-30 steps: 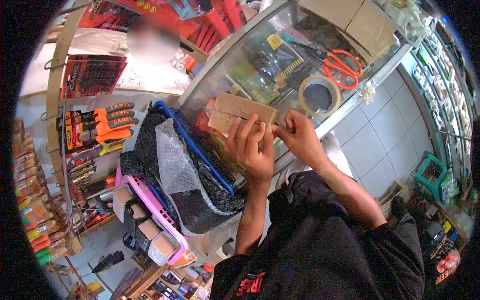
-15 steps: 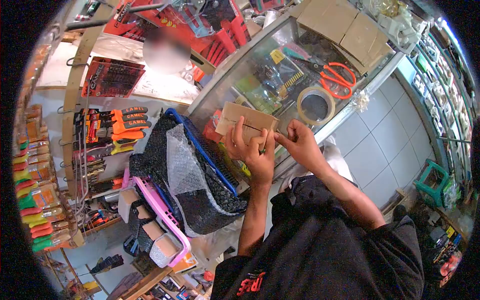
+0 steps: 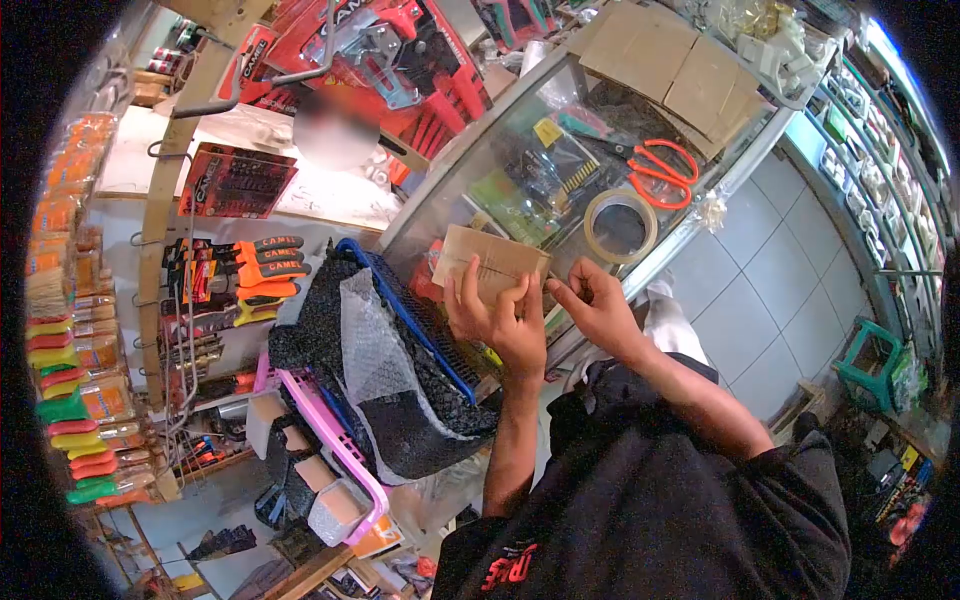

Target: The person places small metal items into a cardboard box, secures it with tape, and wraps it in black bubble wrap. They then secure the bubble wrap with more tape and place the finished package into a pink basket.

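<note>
A small brown cardboard box [image 3: 490, 256] is held over the glass display case, with a dark seam line across its face. My left hand [image 3: 510, 330] grips the box from the near side, its fingers bent against the face. At the box's right edge, my right hand [image 3: 602, 308] is closed in a pinch, thumb tip close to the left fingers. Whatever lies between those right fingertips is too small to make out. Just beyond my right hand, a roll of tape [image 3: 648, 238] lies on the glass case [image 3: 420, 195]. Orange-handled scissors [image 3: 665, 172] rest behind the roll.
Flattened cardboard [image 3: 690, 65] covers the case's far end. To the left stand a blue crate [image 3: 405, 310] with black bubble wrap and a pink basket [image 3: 340, 465]. Packaged gloves [image 3: 268, 265] and brushes [image 3: 90, 400] hang at left. A green stool [image 3: 868, 365] stands right.
The view has shifted slightly. My left fingers have moved a little on the box, and my right hand stays pinched at its right edge, slightly lower.
</note>
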A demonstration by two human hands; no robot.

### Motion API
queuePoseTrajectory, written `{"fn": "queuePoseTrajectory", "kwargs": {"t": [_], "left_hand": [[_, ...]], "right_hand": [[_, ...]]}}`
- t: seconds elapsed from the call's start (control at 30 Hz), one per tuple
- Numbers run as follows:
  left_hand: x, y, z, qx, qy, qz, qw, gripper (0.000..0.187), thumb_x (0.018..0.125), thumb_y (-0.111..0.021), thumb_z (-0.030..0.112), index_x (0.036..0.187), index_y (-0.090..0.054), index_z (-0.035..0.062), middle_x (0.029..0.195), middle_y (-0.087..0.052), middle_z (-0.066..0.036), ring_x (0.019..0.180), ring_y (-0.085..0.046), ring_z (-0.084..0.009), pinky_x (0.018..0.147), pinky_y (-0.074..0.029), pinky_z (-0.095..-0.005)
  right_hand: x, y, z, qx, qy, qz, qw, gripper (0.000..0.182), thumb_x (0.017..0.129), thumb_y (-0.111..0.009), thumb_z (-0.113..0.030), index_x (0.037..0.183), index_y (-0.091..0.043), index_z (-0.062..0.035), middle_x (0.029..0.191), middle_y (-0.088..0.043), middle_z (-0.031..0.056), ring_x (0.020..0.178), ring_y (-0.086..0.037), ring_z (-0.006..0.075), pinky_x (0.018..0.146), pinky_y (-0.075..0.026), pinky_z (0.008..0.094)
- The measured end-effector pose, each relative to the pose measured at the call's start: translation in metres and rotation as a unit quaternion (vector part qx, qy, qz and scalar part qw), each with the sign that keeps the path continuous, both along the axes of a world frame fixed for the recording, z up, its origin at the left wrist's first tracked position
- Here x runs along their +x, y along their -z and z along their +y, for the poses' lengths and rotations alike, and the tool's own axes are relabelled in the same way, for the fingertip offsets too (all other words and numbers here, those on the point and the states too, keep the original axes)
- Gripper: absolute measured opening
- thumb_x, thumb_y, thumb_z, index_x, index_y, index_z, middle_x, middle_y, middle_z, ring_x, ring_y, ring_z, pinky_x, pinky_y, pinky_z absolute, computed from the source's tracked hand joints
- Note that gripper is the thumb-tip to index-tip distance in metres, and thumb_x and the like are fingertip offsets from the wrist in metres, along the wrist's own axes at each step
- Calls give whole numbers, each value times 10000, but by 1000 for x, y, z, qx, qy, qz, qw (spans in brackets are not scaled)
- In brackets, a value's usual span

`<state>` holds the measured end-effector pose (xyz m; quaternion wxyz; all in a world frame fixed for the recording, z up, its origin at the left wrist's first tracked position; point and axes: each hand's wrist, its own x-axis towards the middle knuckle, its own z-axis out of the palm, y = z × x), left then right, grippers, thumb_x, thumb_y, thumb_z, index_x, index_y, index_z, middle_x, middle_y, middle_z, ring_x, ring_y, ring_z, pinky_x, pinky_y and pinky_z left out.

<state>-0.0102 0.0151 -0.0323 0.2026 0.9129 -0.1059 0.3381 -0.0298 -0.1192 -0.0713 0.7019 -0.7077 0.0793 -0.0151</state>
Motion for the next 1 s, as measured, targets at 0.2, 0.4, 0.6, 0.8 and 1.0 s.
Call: {"fn": "queuePoseTrajectory", "kwargs": {"t": [0.2,0.4,0.6,0.8,1.0], "left_hand": [[-1,7,1,-11,0,22,1000,293,850,-834,236,756,-584,113,1500,-524,-156,1384,-421,-468,1140,-310,-636],[-2,7,1,-36,8,43,998,285,848,-835,238,776,-590,111,1510,-512,-165,1404,-394,-462,1148,-293,-631],[-9,7,2,-33,4,72,997,296,847,-841,279,1003,-659,106,1548,-445,-192,1442,-345,-477,1168,-274,-610],[-33,1,5,-211,-1,82,974,691,964,-719,248,1531,-377,52,1640,-182,-268,1504,-241,-417,1212,-220,-541],[-20,-8,3,-524,-25,261,810,890,981,-706,269,1618,-121,59,1632,-204,-229,1486,-286,-366,1194,-294,-460]], "right_hand": [[-2,-2,0,4,-10,7,1000,382,938,-750,-219,798,-463,-10,643,-424,74,636,-373,137,553,-357,349],[-3,4,-1,0,-13,-29,999,389,956,-746,-201,781,-427,-64,695,-363,-47,665,-325,60,547,-279,280],[-4,18,4,114,-5,-3,993,262,1004,-693,-211,959,-485,-57,767,-482,-24,723,-454,74,630,-380,263],[-1,-14,4,79,-16,58,995,472,1080,-531,-366,1416,-480,-38,964,-629,139,934,-610,210,840,-498,357],[13,-11,12,-27,-92,11,995,508,1082,-501,-375,1501,-439,-94,1292,-522,319,1195,-585,416,1005,-487,446]]}}
